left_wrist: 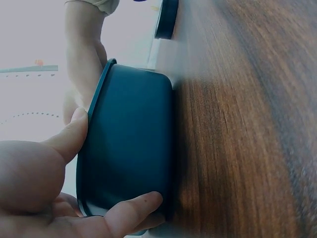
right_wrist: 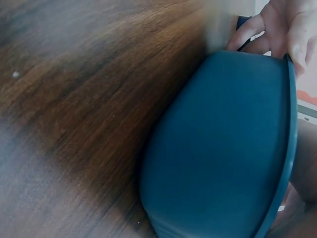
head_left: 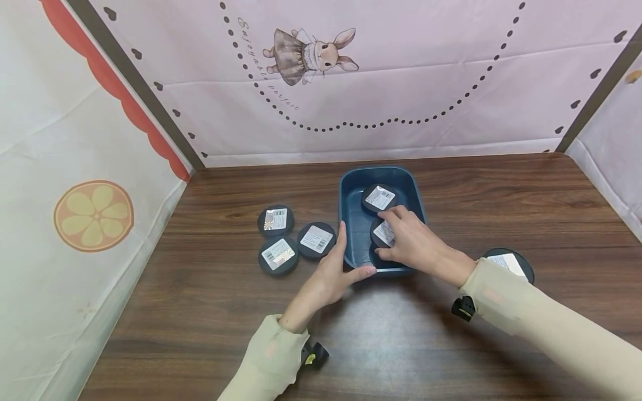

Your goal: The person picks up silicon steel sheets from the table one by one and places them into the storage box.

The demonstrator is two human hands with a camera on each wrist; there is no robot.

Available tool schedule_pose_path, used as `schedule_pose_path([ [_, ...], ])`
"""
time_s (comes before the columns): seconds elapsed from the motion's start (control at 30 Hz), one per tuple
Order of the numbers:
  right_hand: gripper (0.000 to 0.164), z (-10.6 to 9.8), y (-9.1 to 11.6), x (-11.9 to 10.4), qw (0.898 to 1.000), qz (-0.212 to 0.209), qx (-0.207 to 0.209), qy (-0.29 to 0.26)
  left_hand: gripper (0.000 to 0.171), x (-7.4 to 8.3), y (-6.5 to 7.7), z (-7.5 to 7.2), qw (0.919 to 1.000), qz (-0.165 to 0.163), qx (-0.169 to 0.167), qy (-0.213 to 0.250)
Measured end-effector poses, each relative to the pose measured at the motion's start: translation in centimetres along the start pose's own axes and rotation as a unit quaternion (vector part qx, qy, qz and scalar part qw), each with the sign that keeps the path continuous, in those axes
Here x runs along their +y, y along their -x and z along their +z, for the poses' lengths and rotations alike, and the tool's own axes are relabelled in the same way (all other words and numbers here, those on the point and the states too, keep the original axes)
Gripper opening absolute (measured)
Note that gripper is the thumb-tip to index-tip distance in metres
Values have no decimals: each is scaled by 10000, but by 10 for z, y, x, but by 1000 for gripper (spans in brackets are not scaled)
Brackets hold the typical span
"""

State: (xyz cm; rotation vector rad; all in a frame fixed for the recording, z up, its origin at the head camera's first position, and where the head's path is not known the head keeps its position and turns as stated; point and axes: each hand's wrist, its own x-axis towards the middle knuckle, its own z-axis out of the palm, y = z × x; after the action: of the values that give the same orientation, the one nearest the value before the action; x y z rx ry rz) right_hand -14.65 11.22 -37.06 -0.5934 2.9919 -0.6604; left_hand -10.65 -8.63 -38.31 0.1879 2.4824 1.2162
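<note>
A dark blue plastic bin (head_left: 355,223) stands on the table. My left hand (head_left: 328,278) rests against its near left corner, thumb along the near rim and fingers extended along the left wall; the left wrist view shows the same thumb (left_wrist: 69,134) at the rim. My right hand (head_left: 413,239) reaches inside and pinches a round black disc with a white label (head_left: 385,234) between thumb and fingers. Another labelled black disc (head_left: 379,197) lies farther back in the bin. A dark round edge shows beneath the pinched disc, mostly hidden by the hand.
Left of the bin lie three more labelled discs: one at the back (head_left: 275,220), one in front (head_left: 278,256) and one beside my left fingers (head_left: 317,240). Another disc (head_left: 509,264) sits right, partly behind my right sleeve. A printed cloth (head_left: 401,72) hangs behind the wooden table (head_left: 200,312).
</note>
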Motion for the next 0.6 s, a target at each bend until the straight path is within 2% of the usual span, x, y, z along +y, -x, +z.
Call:
schedule_pose_path([
  [0.3, 76, 5, -4, 3, 9998, -188, 22, 45, 109, -2, 0, 0, 9999, 130, 25, -2],
  [0.6, 77, 5, -8, 4, 9998, -85, -152, 75, 109, -1, 1, 1, 9999, 149, 56, -25],
])
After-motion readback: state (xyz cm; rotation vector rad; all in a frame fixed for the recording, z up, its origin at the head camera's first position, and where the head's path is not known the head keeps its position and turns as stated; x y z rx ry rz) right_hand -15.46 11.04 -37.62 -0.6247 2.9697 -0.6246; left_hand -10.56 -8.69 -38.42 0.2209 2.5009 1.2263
